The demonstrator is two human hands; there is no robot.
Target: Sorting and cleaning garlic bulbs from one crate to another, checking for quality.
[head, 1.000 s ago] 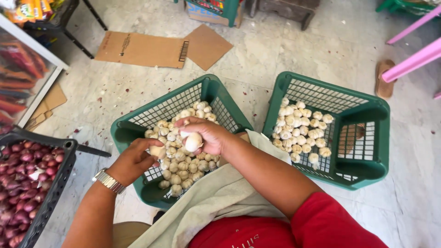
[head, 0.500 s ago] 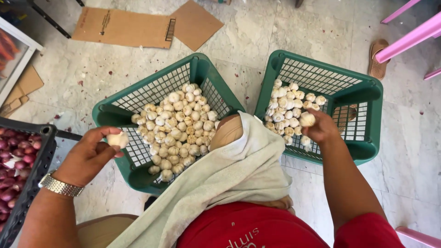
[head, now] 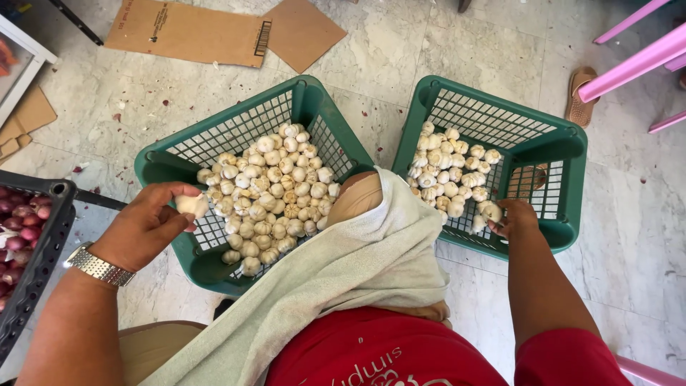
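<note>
Over the floor, your left hand point(head: 146, 225) is pinching one garlic bulb point(head: 191, 206) beside the fuller left basket point(head: 171, 163), while your right hand point(head: 516, 218) is closing on another bulb point(head: 491, 212) in the right basket point(head: 564, 154), so lots are still waiting.

Flattened cardboard point(head: 189, 30), pink chair legs point(head: 632, 57)

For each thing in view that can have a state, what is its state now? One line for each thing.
left hand: closed on one garlic bulb, above the left basket's rim
right hand: reaching into the right basket, touching a bulb
left basket: green, heaped with garlic
right basket: green, partly filled
black crate: holds red shallots
cardboard: flat on the floor
towel: draped over the knee
</note>
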